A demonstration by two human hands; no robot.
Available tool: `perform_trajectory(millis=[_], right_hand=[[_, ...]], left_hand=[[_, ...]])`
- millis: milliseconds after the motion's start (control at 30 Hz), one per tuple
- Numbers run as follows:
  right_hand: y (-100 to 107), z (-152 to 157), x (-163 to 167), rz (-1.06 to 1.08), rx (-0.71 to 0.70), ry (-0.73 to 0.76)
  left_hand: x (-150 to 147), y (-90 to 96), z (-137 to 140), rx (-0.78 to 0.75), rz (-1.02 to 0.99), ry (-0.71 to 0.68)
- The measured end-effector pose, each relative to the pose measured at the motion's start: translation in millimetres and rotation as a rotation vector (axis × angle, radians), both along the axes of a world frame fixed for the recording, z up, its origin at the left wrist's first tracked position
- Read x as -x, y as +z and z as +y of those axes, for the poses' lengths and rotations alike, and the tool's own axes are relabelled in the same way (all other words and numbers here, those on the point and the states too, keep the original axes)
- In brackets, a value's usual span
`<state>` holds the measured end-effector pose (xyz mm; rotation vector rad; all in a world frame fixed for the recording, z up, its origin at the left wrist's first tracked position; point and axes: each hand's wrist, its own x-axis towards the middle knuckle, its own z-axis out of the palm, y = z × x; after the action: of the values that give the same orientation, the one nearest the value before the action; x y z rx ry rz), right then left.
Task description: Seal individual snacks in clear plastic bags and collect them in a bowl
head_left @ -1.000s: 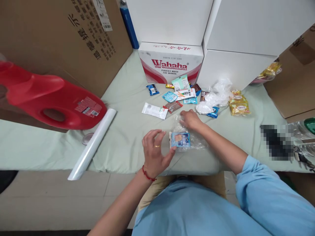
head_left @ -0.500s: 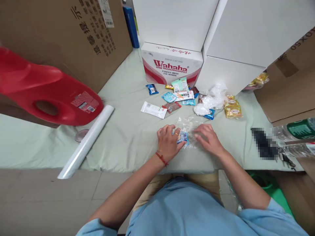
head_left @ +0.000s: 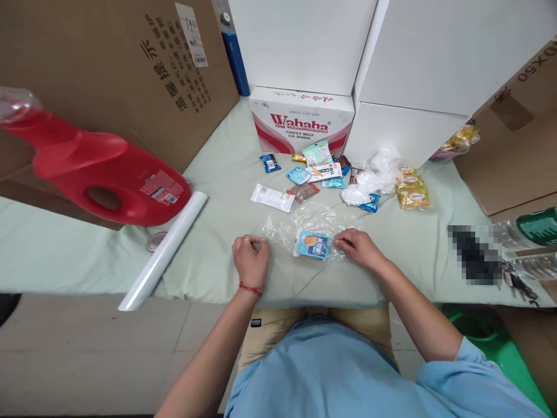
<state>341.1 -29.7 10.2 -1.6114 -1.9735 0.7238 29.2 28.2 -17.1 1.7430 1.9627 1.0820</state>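
Left hand (head_left: 251,262): moved off the blue packet (head_left: 314,244) since half a second ago, now apart from it, just beside the left edge of the clear film (head_left: 278,229); curled inward, with thumb close to forefinger; cannot tell whether gripping film or nothing.
Left forearm (head_left: 213,354): slanting up from lower left, wrist bent slightly upright.
Right hand (head_left: 359,248): shifted in a little toward the packet, palm down, with thumb and fingertips together, apparently pinching the film just beside the packet, probably to steady it.
Right forearm (head_left: 418,307): slanting in from lower right, low over the cloth (head_left: 404,255).
Blue packet: lying face up between both hands, amid the film; cannot tell whether on, under or inside.
Clear film: spread farther left than before, likely by pulling.
Snack pile (head_left: 322,171): heaped before the Wahaha carton (head_left: 302,125), perhaps to stay out of reach's way.
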Motion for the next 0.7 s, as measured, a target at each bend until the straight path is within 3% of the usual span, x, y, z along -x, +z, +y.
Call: perform_trajectory(millis=[100,167,233,267,333,467,633,700], right_hand=[[-8,6,2,-0.067,0.084,-0.048],[-11,9,4,-0.104,0.103,-0.054],[-12,11,5,-0.120,0.111,-0.061],[-11,11,5,-0.116,0.115,-0.062],[-8,10,2,-0.093,0.137,-0.057],[10,13,-7,-0.116,0.224,-0.033],[31,46,9,-0.403,0.012,-0.184],[32,65,24,-0.479,0.012,-0.194]], left_hand=[[-2,14.5,-19,-0.304,0.108,-0.039],[-12,26.0,-33,-0.533,0.210,-0.265],[-27,33.7,-42,-0.633,0.306,-0.604],[-35,35.0,-43,-0.612,0.351,-0.739],[-50,31.9,-41,-0.468,0.432,-0.863],[-63,11.7,-32,-0.222,0.484,-0.842],[-60,-4.4,-32,-0.250,0.461,-0.812],[-59,-6.0,-32,-0.255,0.461,-0.820]])
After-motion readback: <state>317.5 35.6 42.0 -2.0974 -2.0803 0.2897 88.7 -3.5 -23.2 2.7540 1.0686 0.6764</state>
